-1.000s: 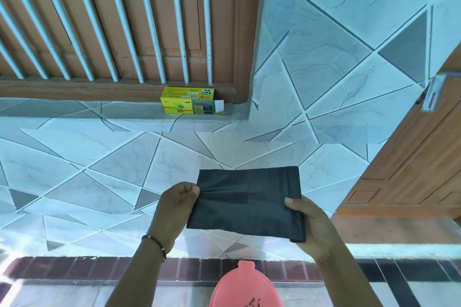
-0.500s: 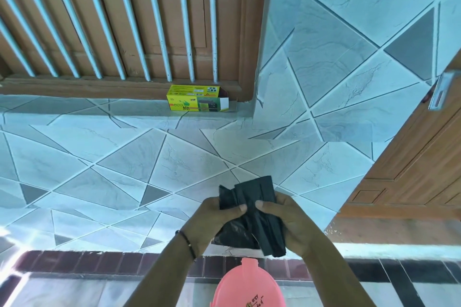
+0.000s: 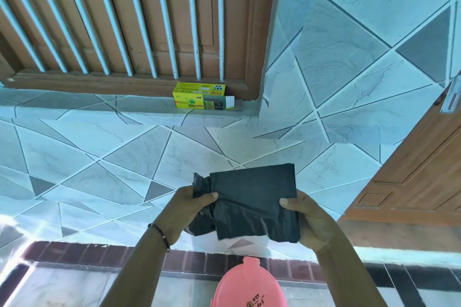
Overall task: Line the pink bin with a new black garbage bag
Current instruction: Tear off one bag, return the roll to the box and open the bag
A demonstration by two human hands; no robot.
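Observation:
A folded black garbage bag (image 3: 254,199) is held up in front of the tiled wall, partly opened out, with a crumpled part at its left side. My left hand (image 3: 185,209) pinches that crumpled left edge. My right hand (image 3: 308,222) grips the bag's right edge with the thumb on top. The pink bin (image 3: 247,286) shows only as a closed lid at the bottom edge, below and between my forearms.
A yellow garbage-bag box (image 3: 203,99) lies open-ended on the tiled ledge under a wooden window with white bars (image 3: 139,17). A brown wooden door (image 3: 419,172) stands at the right. A dark brick band (image 3: 82,253) runs along the wall's base.
Half a second ago my hands were close together with the bag bunched between them. They have now moved apart, spreading the bag wider.

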